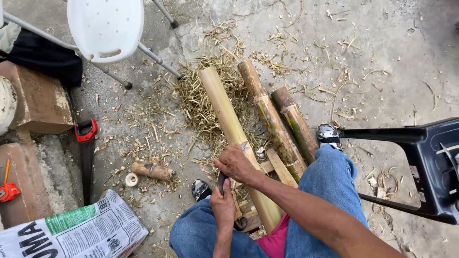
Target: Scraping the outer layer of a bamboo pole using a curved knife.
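Sawdust-pale shavings [205,102] littered the concrete floor [392,52] in front of me. At the far left a red measuring tape [8,191] and a pencil [6,170] lay on a brick step [33,102], with a printed sack [71,231] slumped below it. Just right of the step a handsaw [86,153] with a red-and-black handle rested flat on the ground, and above it stood a white plastic stool [106,26] on metal legs. A short bamboo offcut [153,170] and a small cut ring [131,179] lay beside each other, near my shoe. My left hand [224,206] was curled tight around the dark handle of a knife [228,167], down between my knees. My right hand [235,164] was pressed closed over the blade's back, against the peeled bamboo pole [229,124], whose near end lay between my legs while the far end pointed away onto the shavings. Two unpeeled green-brown bamboo poles [272,119] lay alongside, touching each other, by my right knee. At the far right stood a black plastic chair [430,162].
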